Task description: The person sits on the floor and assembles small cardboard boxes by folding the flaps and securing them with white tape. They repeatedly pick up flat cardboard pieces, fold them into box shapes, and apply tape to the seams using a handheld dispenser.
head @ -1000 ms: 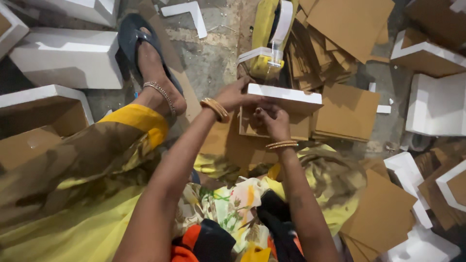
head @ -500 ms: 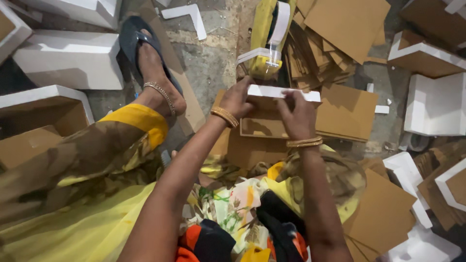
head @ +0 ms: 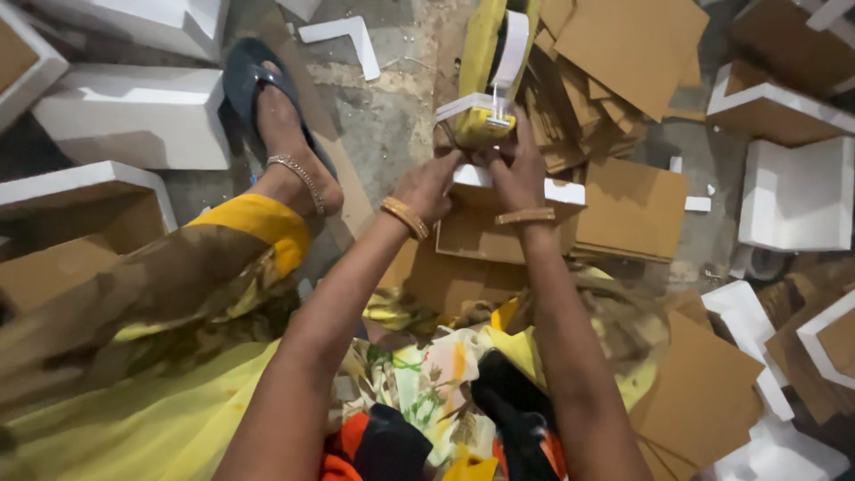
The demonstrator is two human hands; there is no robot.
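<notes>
A brown cardboard box tray with a white-taped rim (head: pixel 485 233) is held in front of me above my lap. My left hand (head: pixel 429 184) grips its far left corner and my right hand (head: pixel 516 167) presses on the far rim beside it. Both wrists wear gold bangles. Just beyond the fingers a yellow tape dispenser (head: pixel 487 116) with a strip of white tape touches the tray's far edge. My foot in a dark blue sandal (head: pixel 283 134) rests on the concrete floor to the left.
Finished white-edged boxes (head: pixel 134 116) are stacked at the left and white boxes (head: pixel 797 191) at the right. Flat brown cardboard sheets (head: pixel 628 44) lie piled at the top and right. A loose white corner strip (head: pixel 343 36) lies on the floor.
Both hands have slid up to the tray's far edge and come closer together near the tape dispenser. The camera has tilted slightly.
</notes>
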